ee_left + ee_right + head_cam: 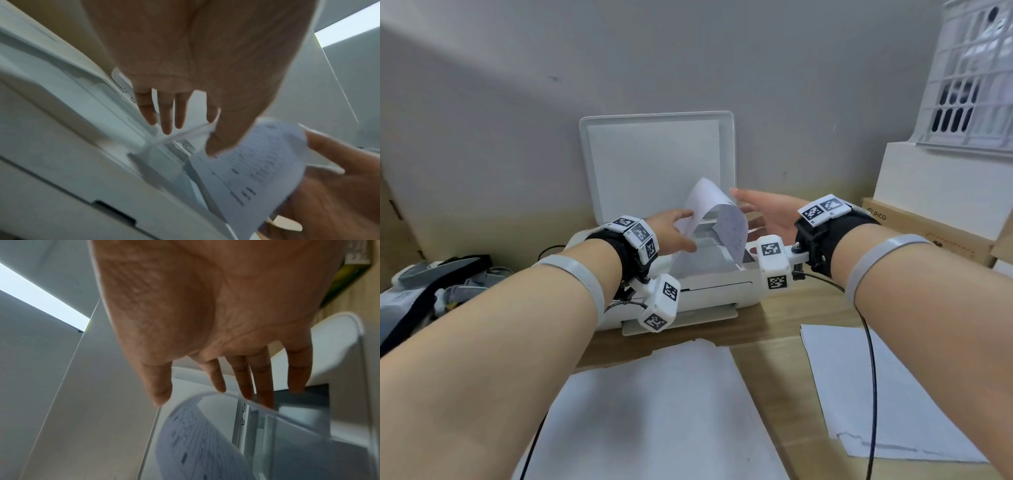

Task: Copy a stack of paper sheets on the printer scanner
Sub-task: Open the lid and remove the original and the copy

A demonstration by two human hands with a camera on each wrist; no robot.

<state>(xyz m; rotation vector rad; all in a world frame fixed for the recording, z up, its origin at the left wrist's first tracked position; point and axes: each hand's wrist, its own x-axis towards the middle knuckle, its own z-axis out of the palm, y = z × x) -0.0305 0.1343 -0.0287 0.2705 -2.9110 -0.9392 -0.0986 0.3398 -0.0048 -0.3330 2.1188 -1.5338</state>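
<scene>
Pinching a curled printed sheet (717, 219) in left hand (674, 233), right hand (767, 214) spread flat, smooth white printer (709, 291) lid raised

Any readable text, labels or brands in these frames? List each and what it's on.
"PICO": brown cardboard box at right, beside the open white printer.
Curled white printed sheet, pinched by the left hand: rows of print, too blurred to read.
Black-and-white square marker tags on the wrist bands: patterns only, no words.
Right hand holds nothing.
</scene>
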